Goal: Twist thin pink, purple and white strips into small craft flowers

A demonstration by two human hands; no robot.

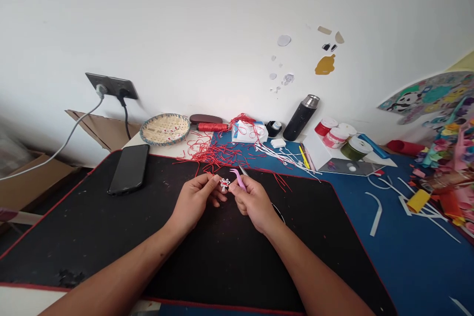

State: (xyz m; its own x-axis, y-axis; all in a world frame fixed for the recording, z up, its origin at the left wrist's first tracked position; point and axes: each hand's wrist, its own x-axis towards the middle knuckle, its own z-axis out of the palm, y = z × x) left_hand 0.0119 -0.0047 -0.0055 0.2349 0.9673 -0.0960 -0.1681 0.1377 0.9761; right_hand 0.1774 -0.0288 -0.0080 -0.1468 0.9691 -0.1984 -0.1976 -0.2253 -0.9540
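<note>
My left hand (196,197) pinches a small white and red paper flower (224,184) between thumb and fingertips, above the black desk mat (111,227). My right hand (252,200) is closed on pink tweezers (238,178), whose tip sits right beside the flower. Both hands hover close together at the middle of the mat. A heap of red paper strips (215,153) lies just beyond the hands, with white strips (281,155) to its right.
A black phone (129,169) lies at the mat's far left. Along the wall stand a woven basket (165,129), a red thread spool (212,127), a black flask (300,117) and paint jars (342,138). Coloured paper scraps (440,182) crowd the right side. A wall socket (111,86) holds two plugs.
</note>
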